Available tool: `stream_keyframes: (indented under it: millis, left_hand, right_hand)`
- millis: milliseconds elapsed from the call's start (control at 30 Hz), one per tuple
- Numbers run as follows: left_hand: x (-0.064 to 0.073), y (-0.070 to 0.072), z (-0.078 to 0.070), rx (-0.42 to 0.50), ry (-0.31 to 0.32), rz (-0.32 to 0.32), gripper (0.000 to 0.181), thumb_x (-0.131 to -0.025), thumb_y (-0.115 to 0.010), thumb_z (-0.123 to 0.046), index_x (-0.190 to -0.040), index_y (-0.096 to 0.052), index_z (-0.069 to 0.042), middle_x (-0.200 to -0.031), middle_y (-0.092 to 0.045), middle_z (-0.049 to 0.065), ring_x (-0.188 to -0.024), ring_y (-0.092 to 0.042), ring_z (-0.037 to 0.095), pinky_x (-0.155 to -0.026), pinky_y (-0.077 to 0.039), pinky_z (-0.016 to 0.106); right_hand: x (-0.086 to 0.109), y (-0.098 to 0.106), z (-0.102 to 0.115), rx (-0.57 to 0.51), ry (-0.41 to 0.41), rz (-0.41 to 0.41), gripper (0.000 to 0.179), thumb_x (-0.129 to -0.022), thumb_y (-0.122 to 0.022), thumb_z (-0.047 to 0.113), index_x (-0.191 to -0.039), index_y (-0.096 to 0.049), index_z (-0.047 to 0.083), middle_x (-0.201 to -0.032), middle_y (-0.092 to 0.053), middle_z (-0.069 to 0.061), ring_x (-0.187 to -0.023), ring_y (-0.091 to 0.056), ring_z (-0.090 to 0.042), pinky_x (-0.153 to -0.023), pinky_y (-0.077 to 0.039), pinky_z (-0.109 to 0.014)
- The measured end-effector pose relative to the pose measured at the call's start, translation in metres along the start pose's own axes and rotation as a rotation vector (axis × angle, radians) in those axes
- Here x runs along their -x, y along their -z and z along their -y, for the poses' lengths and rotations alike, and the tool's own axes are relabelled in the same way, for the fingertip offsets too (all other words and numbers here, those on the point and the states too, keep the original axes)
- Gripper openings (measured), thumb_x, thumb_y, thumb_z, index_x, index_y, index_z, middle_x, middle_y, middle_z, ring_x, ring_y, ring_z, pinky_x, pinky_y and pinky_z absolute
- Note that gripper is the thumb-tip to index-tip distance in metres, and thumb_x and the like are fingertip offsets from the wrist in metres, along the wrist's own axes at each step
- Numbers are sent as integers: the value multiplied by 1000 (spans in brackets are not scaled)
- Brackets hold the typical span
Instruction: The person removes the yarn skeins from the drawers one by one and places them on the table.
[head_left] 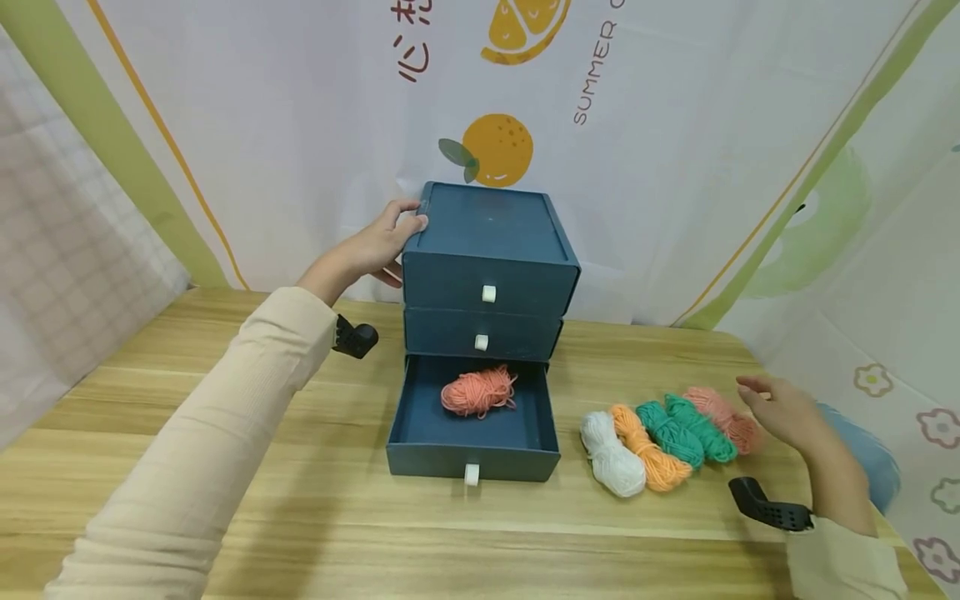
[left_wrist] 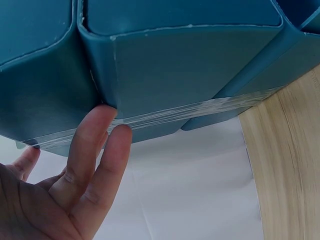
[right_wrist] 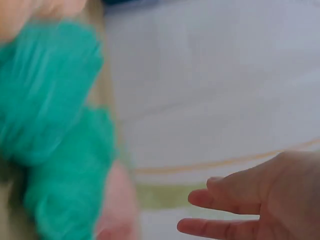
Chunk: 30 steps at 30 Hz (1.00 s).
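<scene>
My left hand (head_left: 378, 242) rests on the left side of a blue three-drawer box (head_left: 487, 221), fingers spread at its top edge. In the left wrist view, fingertips touch the box's side near a strip of clear tape (left_wrist: 200, 107). The bottom drawer (head_left: 472, 462) is pulled out with a coral yarn skein (head_left: 478, 392) inside. My right hand (head_left: 783, 412) hovers beside the row of yarn, holding nothing, its fingers extended. That row has a white skein (head_left: 612, 454), an orange skein (head_left: 651, 450), two green skeins (head_left: 701, 427) and a pink skein (head_left: 723, 417).
The upper drawer (head_left: 450, 279) and middle drawer (head_left: 442, 333) are closed, each with a white knob. A printed curtain (head_left: 300, 125) hangs behind the wooden table (head_left: 337, 500). Black wrist cameras sit on both wrists.
</scene>
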<state>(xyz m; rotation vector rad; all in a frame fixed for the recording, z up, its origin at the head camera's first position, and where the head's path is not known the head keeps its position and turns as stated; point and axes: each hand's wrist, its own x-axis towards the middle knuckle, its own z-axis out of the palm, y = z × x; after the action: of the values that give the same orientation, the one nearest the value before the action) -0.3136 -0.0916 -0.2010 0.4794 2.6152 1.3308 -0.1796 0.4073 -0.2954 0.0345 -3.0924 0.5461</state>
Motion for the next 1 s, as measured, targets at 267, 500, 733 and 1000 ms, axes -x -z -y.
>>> stream_keyframes:
  millis: [267, 500, 733, 1000]
  left_hand:
    - [0, -1, -2, 1, 0, 0, 62, -99, -22, -48, -149, 4, -21, -145, -29, 25, -98, -62, 41, -80, -53, 46]
    - [-1, 0, -2, -3, -3, -2, 62, -99, -22, -48, -149, 3, -22, -144, -31, 25, -95, -64, 40, -79, -53, 45]
    - [1, 1, -2, -11, -1, -4, 62, -99, -21, -48, -149, 4, -22, -145, -28, 27, -98, -63, 42, -78, -53, 45]
    - [0, -1, -1, -7, -1, -2, 62, -99, -21, -47, -149, 4, -21, -144, -30, 27, -97, -63, 41, -78, -53, 45]
  right_hand:
    - [9, 5, 81, -32, 135, -92, 45, -102, -35, 30, -132, -48, -2, -125, -50, -30, -106, -51, -46, -76, -46, -56]
    - [16, -31, 164, -92, 393, -108, 27, -98, -50, 20, -120, -61, 9, -112, -63, -10, -102, -60, -28, -82, -49, -47]
    - [1, -72, 214, -104, 502, 10, 28, -93, -57, 12, -120, -60, 8, -123, -60, -8, -115, -56, -25, -93, -48, -42]
    - [-23, -99, 231, -105, 543, 45, 36, -90, -60, 6, -126, -56, 4, -127, -58, -12, -116, -56, -26, -95, -46, -41]
